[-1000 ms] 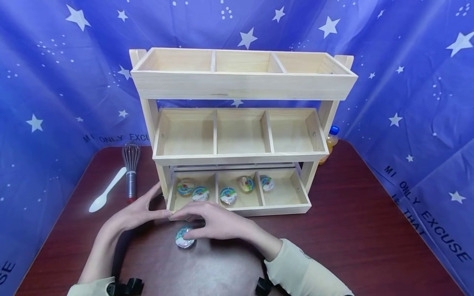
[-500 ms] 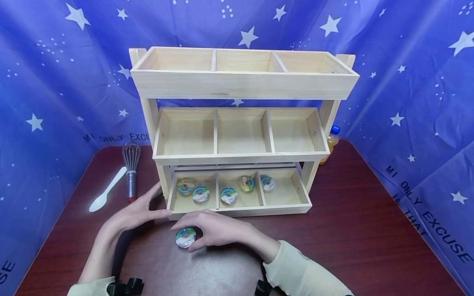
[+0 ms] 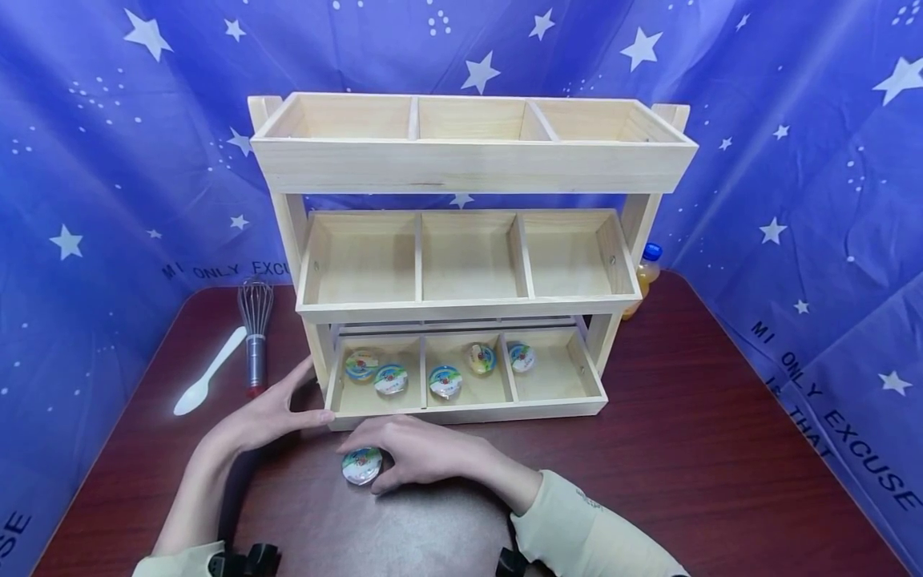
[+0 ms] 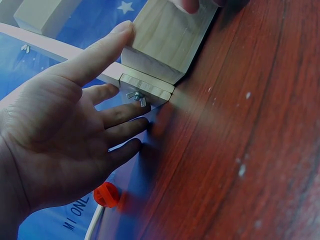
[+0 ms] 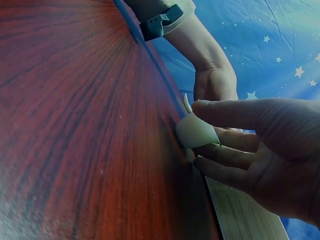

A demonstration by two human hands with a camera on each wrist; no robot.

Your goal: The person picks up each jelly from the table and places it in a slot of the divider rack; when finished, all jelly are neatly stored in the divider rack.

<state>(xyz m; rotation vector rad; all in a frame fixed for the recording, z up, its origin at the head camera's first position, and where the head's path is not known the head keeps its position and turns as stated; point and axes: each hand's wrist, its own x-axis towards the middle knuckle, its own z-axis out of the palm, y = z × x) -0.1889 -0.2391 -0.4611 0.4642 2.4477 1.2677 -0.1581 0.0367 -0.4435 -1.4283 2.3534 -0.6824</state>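
Note:
On the table in front of the shelf sits a small jelly cup [image 3: 360, 467] with a printed foil lid. My right hand [image 3: 425, 451] curls around it, thumb at the near side and fingers at the far side. The right wrist view shows the pale cup [image 5: 195, 132] between thumb and fingers, close to the tabletop. My left hand [image 3: 263, 415] rests at the lower left corner of the three-tier wooden shelf [image 3: 469, 170]. In the left wrist view, its thumb touches the bottom bin [image 4: 170, 42], and its straight fingers extend by the leg with a wing nut [image 4: 137, 97].
Several jelly cups lie in the bottom tier [image 3: 469, 414], across its three compartments. A whisk [image 3: 255, 344] and a white spoon [image 3: 205, 377] lie left of the shelf. Behind its right side stands a bottle [image 3: 646, 276] with a blue cap. A blue star-patterned curtain [image 3: 808, 160] surrounds the table.
My right hand has drawn back slightly toward me from over the cup's lid and now sits around its side. The cup has shifted a little nearer. The left hand stays put.

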